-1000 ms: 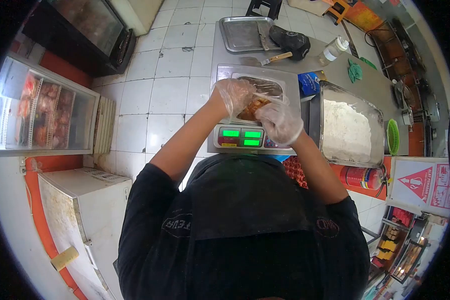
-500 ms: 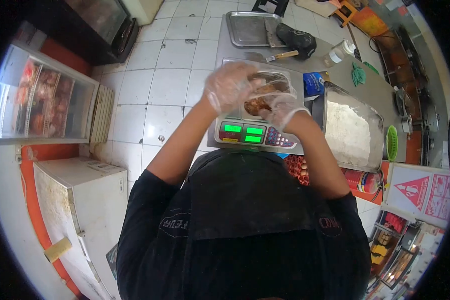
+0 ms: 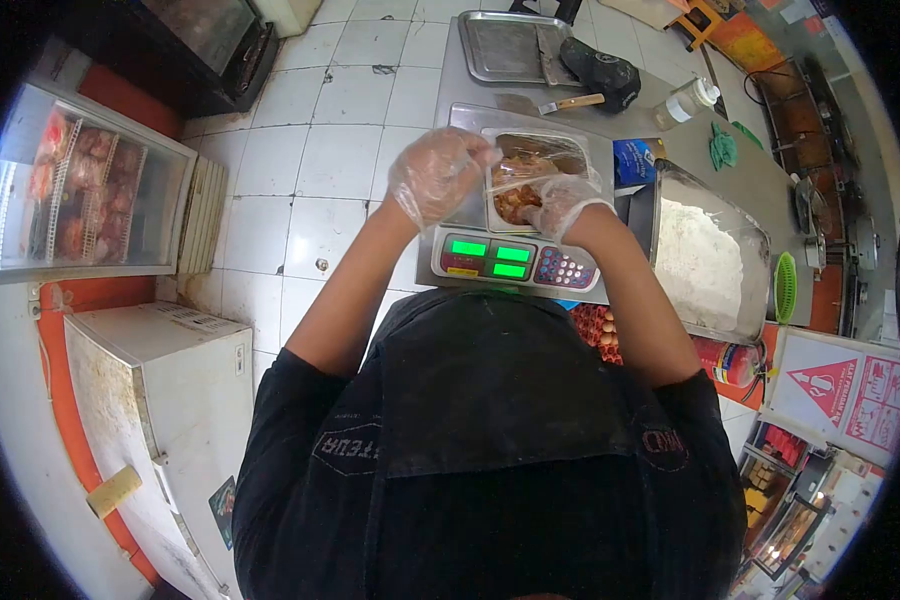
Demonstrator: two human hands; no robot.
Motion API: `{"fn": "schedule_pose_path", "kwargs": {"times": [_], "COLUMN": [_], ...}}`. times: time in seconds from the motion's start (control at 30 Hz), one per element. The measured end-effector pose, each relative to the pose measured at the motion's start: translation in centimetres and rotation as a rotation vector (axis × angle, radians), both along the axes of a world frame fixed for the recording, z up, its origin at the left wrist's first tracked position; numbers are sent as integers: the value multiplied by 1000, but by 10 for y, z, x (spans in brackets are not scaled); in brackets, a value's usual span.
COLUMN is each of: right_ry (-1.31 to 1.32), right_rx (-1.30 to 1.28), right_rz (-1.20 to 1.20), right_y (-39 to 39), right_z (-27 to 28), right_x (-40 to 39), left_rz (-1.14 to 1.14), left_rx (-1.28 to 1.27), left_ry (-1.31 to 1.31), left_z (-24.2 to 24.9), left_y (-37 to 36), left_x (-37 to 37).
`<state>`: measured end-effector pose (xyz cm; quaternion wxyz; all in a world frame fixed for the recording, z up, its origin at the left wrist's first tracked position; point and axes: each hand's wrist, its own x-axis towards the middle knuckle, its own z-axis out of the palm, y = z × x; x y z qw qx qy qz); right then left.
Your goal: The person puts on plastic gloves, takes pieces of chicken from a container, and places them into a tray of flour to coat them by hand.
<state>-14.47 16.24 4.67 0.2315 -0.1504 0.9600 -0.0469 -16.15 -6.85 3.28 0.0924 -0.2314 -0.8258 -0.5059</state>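
My left hand (image 3: 433,178), in a clear plastic glove, is bent at the knuckles, with its fingertips close together at the left rim of a metal pan (image 3: 577,148). My right hand (image 3: 568,207), gloved too, reaches over the pan's right side, fingers angled down to the brown, glossy food (image 3: 520,196) inside. Shiny clear plastic shows over the pan between my 2 hands, but I cannot tell whether either one is pinching it, or if my right fingers grip any food.

The pan sits on the platform of a scale (image 3: 460,263), just beyond its 3 lit green displays and its keypad. The scale stands on a metal surface (image 3: 660,92) in front of me. To the right of the pan are a blue packet (image 3: 634,161) and a large tray of white powder (image 3: 698,262). Farther off I see a brush (image 3: 577,102) with a wooden handle, a black cap (image 3: 606,76), a flat metal tray (image 3: 497,48) and a clear bottle (image 3: 684,104) with a white top. A green cloth (image 3: 723,148) lies farther right. Low by my right forearm, eggs (image 3: 608,328) show in a red holder.
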Motion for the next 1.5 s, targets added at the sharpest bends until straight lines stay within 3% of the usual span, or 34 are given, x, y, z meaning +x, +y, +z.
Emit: {"fn": "schedule_pose_path", "kwargs": {"times": [0.07,0.17,0.23,0.3,0.33,0.53,0.6,0.73,0.97,1.03,1.17,1.27,1.3,1.37,1.43,1.5], "right_ry": [-101,-182,75,32,-9,33,4,64,-90,-60,-123,3,-4,-34,-1,25], "right_rx": [2,128,-43,-40,-42,-174,-131,-76,-19,-115,-91,-147,-151,-410,-413,-385], "right_rz": [-11,-16,77,162,254,136,200,316,255,222,194,232,232,173,209,67], "right_y": [-1,-3,2,-1,-5,-7,-12,-16,-24,-14,4,24,24,22,21,24], "right_z": [-7,-20,-50,-45,-38,-24,-30,-50,-33,-39,-52,-64,-60,-31,-4,8], "right_x": [-11,-22,-26,-31,-33,-19,-27,-34,-32,-31,-37,-39,-37,-28,-20,-14], "left_rz": [-101,-125,-74,-49,-49,1,24,33,65,70,71,76,59,29,1,-4], "left_rx": [-299,-389,-467,-526,-524,-421,-413,-336,-240,-223,-276,-371,-435,-477,-515,-359], "left_ry": [20,68,42,78,80,184,300,190,159,160,98,69,58,60,69,102], "left_z": [-4,-10,-20,-23,-21,-26,-30,-35,-38,-38,-36,-27,-24,-24,-23,-21], "left_y": [14,27,36,42,42,39,40,44,44,44,47,43,41,39,37,38], "left_x": [0,7,8,7,8,13,15,15,14,13,12,12,11,7,7,13]}}
